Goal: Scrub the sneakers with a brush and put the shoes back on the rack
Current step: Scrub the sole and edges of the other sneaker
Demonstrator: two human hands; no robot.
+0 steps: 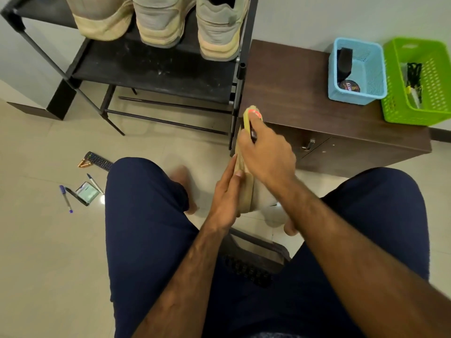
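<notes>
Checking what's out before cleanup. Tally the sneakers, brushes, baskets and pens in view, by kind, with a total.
sneakers: 4 (three on the rack, one in hand)
brush: 1
baskets: 2
pens: 3
Total: 10

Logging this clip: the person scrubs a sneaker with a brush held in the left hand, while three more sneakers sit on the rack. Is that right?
Not quite. The head view shows the brush gripped in the right hand. The left hand lies with straight fingers along the sole of the sneaker. The three more sneakers do sit on the rack.
</notes>
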